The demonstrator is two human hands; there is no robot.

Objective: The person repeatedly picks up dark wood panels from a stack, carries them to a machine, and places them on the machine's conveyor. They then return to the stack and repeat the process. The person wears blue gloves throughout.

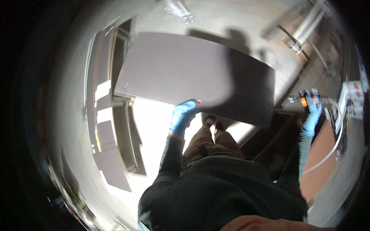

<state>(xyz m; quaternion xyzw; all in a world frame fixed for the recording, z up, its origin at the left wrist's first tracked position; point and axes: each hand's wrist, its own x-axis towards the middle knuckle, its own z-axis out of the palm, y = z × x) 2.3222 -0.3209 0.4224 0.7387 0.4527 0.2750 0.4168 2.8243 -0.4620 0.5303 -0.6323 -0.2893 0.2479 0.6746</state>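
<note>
A large dark grey rectangular panel [181,65] lies tilted across the view in front of me, with a shadow over its right part. My left hand [183,114], in a blue glove, is closed on its near edge, left of the middle. A small copper-coloured spot shows on the panel beside the fingers, and another near its left corner. Out to the right, clear of the panel, my right hand [313,111] wears a blue glove too. Its fingers are wrapped round a small metal hand tool [304,101] with an orange part; a pale hose [340,127] runs from it.
Long grey panels [106,131] stand on a frame at the left. A brown board [320,161] leans at the lower right, near white boxes [352,98]. A ribbed metal tube [308,27] is at the upper right. A blurred metal piece [179,10] is at the top.
</note>
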